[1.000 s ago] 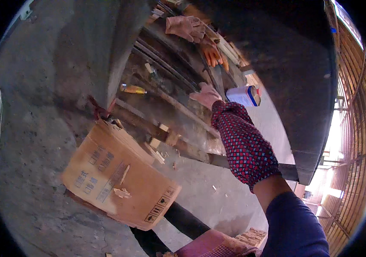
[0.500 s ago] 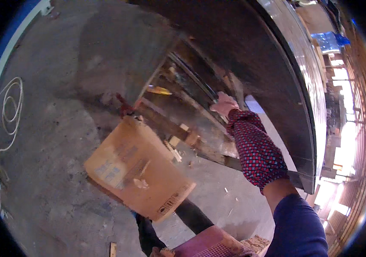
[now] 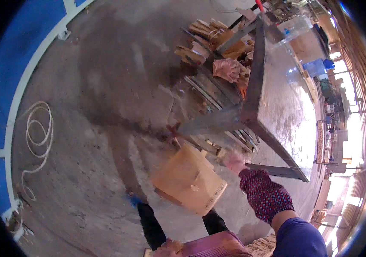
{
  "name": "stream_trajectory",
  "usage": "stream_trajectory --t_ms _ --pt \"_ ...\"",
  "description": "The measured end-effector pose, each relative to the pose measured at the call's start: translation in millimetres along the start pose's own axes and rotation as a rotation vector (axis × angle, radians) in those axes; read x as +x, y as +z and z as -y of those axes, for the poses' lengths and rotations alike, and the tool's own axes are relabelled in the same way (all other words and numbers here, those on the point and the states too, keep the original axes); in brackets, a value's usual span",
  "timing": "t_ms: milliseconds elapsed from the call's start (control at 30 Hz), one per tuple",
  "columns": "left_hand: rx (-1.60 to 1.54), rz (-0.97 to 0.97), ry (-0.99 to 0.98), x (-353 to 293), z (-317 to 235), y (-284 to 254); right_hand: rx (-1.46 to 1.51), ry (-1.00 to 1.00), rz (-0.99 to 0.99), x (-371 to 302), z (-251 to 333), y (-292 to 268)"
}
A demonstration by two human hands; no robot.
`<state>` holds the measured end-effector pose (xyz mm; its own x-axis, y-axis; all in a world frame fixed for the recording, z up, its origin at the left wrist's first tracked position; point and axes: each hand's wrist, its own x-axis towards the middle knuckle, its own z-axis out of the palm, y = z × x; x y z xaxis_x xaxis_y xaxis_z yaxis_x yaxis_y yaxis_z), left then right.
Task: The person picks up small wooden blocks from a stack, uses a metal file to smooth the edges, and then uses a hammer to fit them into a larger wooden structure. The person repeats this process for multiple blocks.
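Observation:
My right hand [image 3: 235, 162], below a patterned red and dark sleeve cover, is smeared by motion. It is beside the metal table's [image 3: 251, 115] lower frame, just right of an upturned brown cardboard box [image 3: 191, 182]. Small wood pieces [image 3: 213, 147] lie by its fingertips; whether it holds one cannot be made out. At the lower edge, my left hand [image 3: 168, 249] is closed near my lap, beside the pink checked cloth [image 3: 213, 244]. A small tan thing shows at its fingers, too unclear to name.
Under the table are stacked wood offcuts [image 3: 208, 32], pinkish work gloves [image 3: 228, 70] and long metal strips [image 3: 206, 92]. A blue-capped clear bottle [image 3: 315, 67] is on the far side. A pale cable [image 3: 39, 132] lies coiled on the floor at left, near a blue wall panel [image 3: 24, 34].
My right hand has drawn back from under the table toward the box. The view has shifted, bringing the tabletop, wood stack and gloves into sight. My left hand stays near my lap.

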<state>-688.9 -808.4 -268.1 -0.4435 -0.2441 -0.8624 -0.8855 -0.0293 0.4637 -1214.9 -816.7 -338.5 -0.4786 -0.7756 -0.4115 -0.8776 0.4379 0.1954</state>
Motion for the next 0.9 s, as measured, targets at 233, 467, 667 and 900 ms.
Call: stream_trajectory --t_ms 233,467,667,900 --pt "-1.968 -0.088 0.188 -10.2 154.7 -36.7 1.452 0.084 0.131 35.8 224.0 -66.4" --pt "-1.084 -0.472 0.077 31.6 115.0 -195.3 1.862 0.303 -0.355 226.2 321.8 -217.3" --pt "-0.782 -0.459 -0.009 91.8 24.9 -374.3 2.802 0.861 -0.562 450.8 242.4 -257.2" --pt "-0.519 -0.509 -0.326 139.1 -117.1 -559.8 1.726 1.064 -0.620 584.6 151.8 -203.7"
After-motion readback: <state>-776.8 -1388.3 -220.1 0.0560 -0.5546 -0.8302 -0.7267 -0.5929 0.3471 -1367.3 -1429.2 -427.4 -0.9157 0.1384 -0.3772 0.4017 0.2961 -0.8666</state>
